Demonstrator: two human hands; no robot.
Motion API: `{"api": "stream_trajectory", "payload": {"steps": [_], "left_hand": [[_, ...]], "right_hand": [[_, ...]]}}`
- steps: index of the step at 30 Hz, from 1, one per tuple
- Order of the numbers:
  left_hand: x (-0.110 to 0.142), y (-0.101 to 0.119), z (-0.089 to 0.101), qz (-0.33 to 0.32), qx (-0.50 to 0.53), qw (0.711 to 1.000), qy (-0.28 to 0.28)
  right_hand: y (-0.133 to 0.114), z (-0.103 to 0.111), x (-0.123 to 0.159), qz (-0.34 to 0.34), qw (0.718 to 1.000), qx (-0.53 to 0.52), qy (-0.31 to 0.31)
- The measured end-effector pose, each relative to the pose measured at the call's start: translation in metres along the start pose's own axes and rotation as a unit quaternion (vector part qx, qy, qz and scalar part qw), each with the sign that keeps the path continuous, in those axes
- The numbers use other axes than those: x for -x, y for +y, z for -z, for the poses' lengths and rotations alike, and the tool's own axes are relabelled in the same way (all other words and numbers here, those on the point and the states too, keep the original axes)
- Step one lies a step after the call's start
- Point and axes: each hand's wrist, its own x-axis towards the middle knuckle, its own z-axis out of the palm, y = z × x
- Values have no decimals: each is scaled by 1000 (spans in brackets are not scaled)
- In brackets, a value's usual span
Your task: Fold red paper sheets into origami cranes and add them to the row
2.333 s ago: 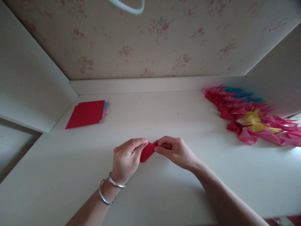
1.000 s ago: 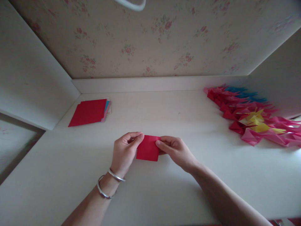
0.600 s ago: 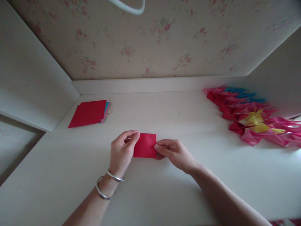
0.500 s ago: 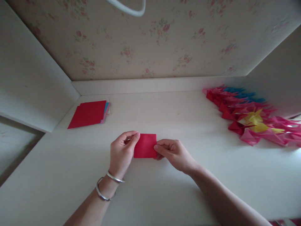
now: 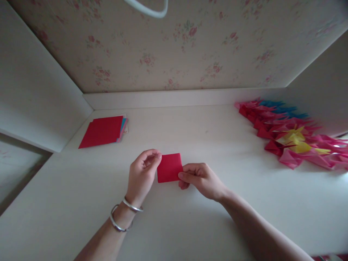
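Observation:
A small red square of paper (image 5: 170,168) is held up over the white tabletop, tilted slightly. My right hand (image 5: 198,177) pinches its right edge near the lower corner, thumb on the front face and the other fingers behind. At the upper left corner, the thumb and forefinger of my left hand (image 5: 144,170) are closed together on the paper's edge. Two silver bangles (image 5: 119,219) circle my left wrist. Whatever lies behind the paper is hidden.
A stack of coloured paper sheets (image 5: 104,132), red on top, lies at the back left of the white table (image 5: 174,224). Folded paper figures in pink, red, blue and yellow (image 5: 293,139) crowd the right side. A white cable (image 5: 146,11) hangs before the floral wall (image 5: 168,54).
The red paper has tilted a little, its right side slightly raised. My right fingers have shifted lower on its edge, and my left hand has moved slightly up.

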Motion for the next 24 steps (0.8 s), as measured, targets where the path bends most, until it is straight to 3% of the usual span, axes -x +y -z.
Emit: {"api": "stream_trajectory", "payload": {"steps": [3,7,12,18,24], "left_hand": [[2,7,3,16,2,997,-80],[4,11,7,72,-19,963,-259],[4,9,5,17,-88,932,-351],[5,13,4,-37,-150,936,-316],[-1,3,9,18,-104,972,-210]], "right_hand": [[-4,4,1,-37,998,44,3],[-6,10,4,-28,997,78,-3],[-3,11,4,9,995,92,-47],[3,10,0,62,983,170,-19],[0,23,-1,62,979,179,71]]}}
